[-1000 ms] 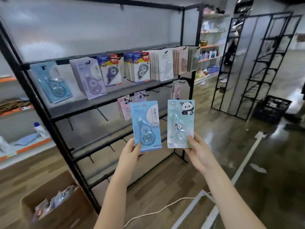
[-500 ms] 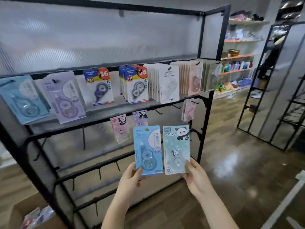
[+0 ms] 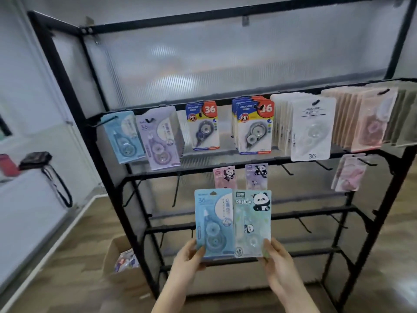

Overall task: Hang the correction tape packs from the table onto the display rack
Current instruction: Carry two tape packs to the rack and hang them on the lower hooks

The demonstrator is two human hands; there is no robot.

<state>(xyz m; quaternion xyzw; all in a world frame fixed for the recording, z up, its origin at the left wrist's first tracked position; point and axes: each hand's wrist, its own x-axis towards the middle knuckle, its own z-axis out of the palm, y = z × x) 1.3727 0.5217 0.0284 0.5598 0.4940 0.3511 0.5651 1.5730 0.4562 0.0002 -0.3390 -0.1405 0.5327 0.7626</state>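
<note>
Left hand [image 3: 188, 256]: pinches blue pack [image 3: 214, 223] by its lower left corner. Right hand [image 3: 276, 256]: pinches panda pack [image 3: 252, 223] by its lower right corner. Both upright, edges touching, before rack [image 3: 126, 177]. Likely light, stiff card; hold low, leaving hang-holes free.

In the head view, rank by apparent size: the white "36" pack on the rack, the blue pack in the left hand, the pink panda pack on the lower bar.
1. White "36" pack and blue pack: alike; the blue one is nearer, so unranked.
2. Pink panda pack, partly hidden, smallest.
</note>
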